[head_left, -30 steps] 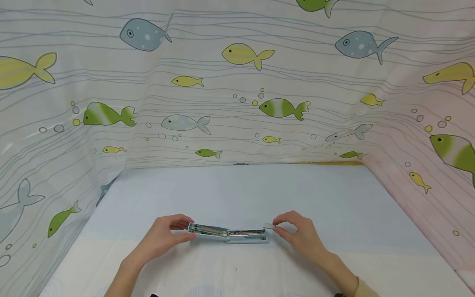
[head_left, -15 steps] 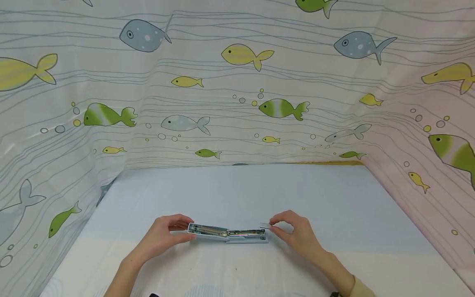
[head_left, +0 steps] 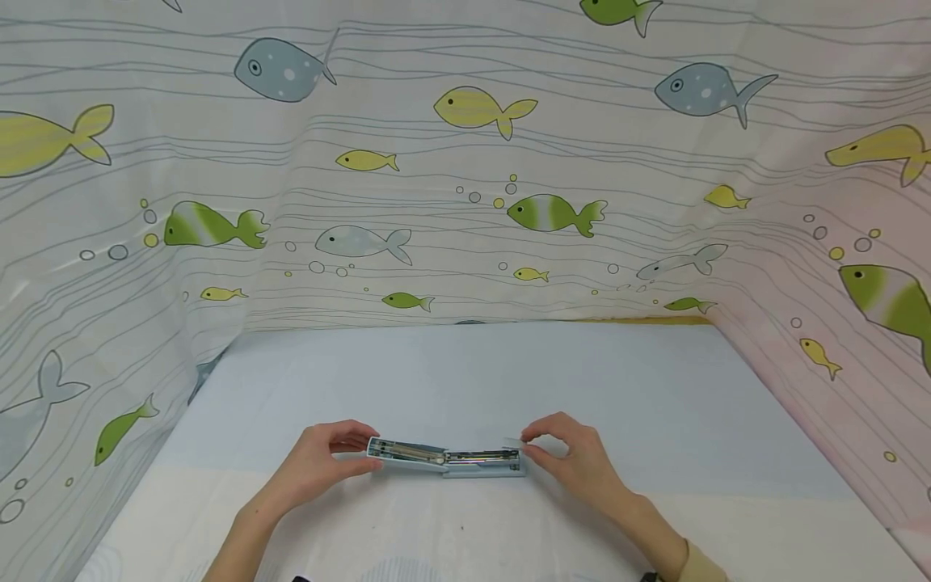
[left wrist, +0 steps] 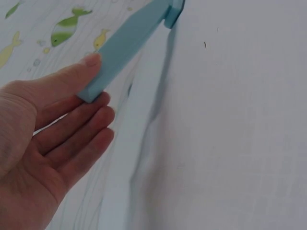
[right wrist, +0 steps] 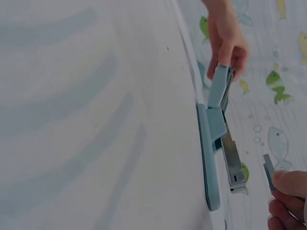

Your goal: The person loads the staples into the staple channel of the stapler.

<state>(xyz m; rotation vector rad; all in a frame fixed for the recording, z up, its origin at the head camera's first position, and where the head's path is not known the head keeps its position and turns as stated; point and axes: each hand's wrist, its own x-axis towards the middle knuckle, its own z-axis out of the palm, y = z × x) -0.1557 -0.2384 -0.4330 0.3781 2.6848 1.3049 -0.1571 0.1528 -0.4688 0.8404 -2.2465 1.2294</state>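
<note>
A light blue stapler (head_left: 483,472) lies spread wide on the table, its top arm swung back to the left. My left hand (head_left: 323,454) pinches the end of that arm between thumb and fingers; the left wrist view shows the thumb on top of the blue arm (left wrist: 127,43). The metal staple channel (right wrist: 232,160) stands lifted at an angle off the blue base (right wrist: 208,167). Between thumb and forefinger, my right hand (head_left: 578,453) pinches a short strip of staples (right wrist: 268,166). In the head view, this strip overlaps the right end of the channel.
A pale cloth (head_left: 465,372) covers the table. Fish-patterned sheeting (head_left: 436,194) hangs at the back and along both sides. A small dark speck (head_left: 462,528) lies on the cloth in front of the stapler.
My right hand has moved slightly left with the staple strip, bringing it over the right end of the stapler. The left hand and stapler stay nearly still.
</note>
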